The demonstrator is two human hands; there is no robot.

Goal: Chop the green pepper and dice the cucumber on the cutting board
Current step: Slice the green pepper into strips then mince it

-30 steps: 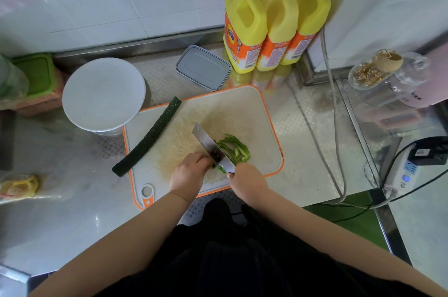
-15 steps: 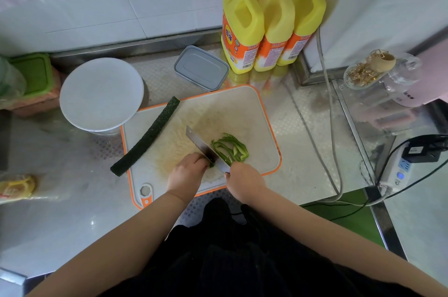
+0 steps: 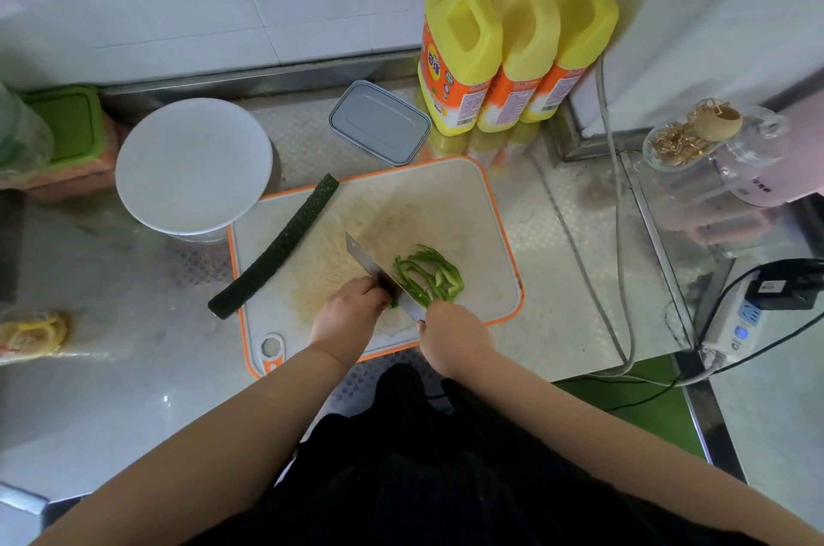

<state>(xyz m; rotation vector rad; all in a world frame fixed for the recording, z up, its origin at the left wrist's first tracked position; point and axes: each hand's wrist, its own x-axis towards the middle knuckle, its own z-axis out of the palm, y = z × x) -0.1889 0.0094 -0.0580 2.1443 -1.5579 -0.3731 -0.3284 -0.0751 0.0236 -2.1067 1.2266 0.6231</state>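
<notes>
yellow soap bottles (image 3: 517,50) with unreadable orange labels, right hand (image 3: 455,336) gripping knife (image 3: 383,276)

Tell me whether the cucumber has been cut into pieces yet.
No, the cucumber lies whole across the cutting board's left edge, apart from the knife.

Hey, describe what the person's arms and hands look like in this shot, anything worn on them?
Both forearms are bare as far up as the frame shows: no sleeves visible. The left hand and right hand wear no gloves, and no rings, watch or bracelets are visible on the sides that show. Below the arms, the person wears dark black clothing on the body.
</notes>
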